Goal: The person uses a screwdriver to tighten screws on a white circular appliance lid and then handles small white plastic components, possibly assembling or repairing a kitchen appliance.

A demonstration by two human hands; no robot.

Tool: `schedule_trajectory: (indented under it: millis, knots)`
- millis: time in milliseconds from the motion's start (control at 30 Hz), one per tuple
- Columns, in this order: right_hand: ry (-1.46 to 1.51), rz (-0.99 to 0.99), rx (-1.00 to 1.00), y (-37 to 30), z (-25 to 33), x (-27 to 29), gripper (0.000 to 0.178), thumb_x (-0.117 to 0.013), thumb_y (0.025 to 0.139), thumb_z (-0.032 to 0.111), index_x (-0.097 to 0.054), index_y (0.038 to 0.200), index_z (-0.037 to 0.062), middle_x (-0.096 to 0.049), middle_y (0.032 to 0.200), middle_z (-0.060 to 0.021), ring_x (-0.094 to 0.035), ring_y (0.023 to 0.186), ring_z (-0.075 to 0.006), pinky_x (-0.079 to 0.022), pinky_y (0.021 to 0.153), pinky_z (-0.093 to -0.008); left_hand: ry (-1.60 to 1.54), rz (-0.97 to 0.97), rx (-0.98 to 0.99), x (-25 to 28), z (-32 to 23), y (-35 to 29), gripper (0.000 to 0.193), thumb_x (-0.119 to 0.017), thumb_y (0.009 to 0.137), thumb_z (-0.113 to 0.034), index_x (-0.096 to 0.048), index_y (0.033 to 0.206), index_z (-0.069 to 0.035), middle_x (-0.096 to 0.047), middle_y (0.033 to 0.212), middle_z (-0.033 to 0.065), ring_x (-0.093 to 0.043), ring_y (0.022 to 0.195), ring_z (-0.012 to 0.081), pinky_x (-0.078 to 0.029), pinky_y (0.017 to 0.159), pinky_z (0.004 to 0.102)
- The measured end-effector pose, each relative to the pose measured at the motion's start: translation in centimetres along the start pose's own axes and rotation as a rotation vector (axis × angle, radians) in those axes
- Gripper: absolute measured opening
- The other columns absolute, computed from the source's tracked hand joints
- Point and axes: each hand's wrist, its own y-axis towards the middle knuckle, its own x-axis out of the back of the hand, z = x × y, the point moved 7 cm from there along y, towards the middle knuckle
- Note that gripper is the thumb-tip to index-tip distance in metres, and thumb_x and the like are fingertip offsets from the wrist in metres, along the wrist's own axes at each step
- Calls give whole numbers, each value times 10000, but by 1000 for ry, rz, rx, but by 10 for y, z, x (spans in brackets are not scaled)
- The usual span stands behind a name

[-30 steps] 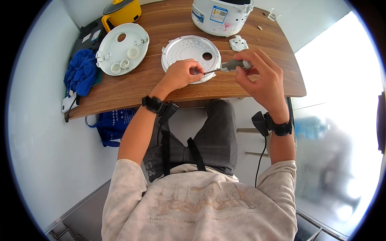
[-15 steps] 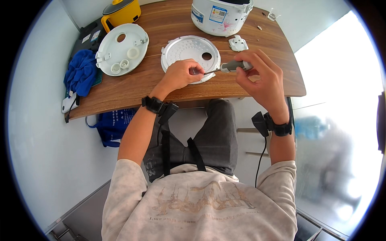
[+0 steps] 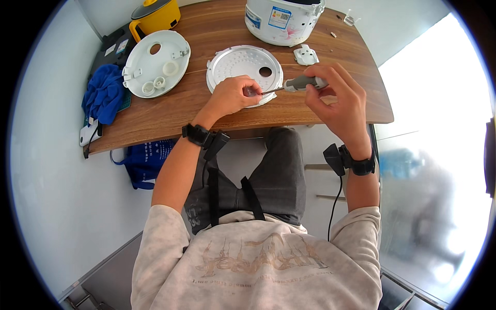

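Note:
In my right hand [image 3: 338, 98] is a screwdriver [image 3: 300, 83] with a grey handle, its thin shaft pointing left. The shaft's tip reaches the fingers of my left hand [image 3: 236, 94], which are pinched together. A small thing shows between those fingertips, too covered to name. Beneath the left hand lies a round, pale metal inner lid [image 3: 232, 64] with many dimples and one dark round hole. The left hand hides its near edge. A small white plastic piece [image 3: 306, 55] lies beyond the screwdriver.
A white rice cooker body [image 3: 268, 32] stands at the far side of the wooden table [image 3: 206, 31]. To the left are a white outer lid [image 3: 138, 59] with small rings in it, a blue cloth [image 3: 105, 93] and a yellow pot [image 3: 161, 19]. Small bits lie at the far right.
The right hand and screwdriver handle have shifted very slightly to the right. The left hand keeps its place and its pinch.

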Motion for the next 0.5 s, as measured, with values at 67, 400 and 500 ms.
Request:
schedule_trajectory:
  millis: [67, 400, 500]
  knots:
    - [-4, 5, -11, -1, -1, 0, 229, -726, 845, -16, -716, 1068, 34, -689, 1004, -62, -715, 757, -176, -618, 695, -282, -8, 5, 8, 0, -1, 0, 168, -792, 858, -258, -791, 965, -128, -746, 930, 12, -662, 771, 160, -529, 715, 304]
    - [4, 11, -25, -2, -4, -2, 222, -728, 852, -8, -715, 1068, 41, -689, 991, -60, -719, 759, -174, -614, 697, -283, -35, 11, -2, -1, -1, 0, 157, -794, 869, -189, -774, 989, -89, -708, 907, 4, -581, 736, 120, -495, 705, 275]
    - [15, 9, -22, -1, -5, -3, 224, -728, 854, -9, -715, 1072, 40, -689, 990, -59, -720, 764, -175, -613, 699, -284, -38, 10, -2, 0, -1, -1, 156, -793, 871, -190, -775, 987, -88, -707, 911, 4, -584, 746, 120, -496, 712, 275]
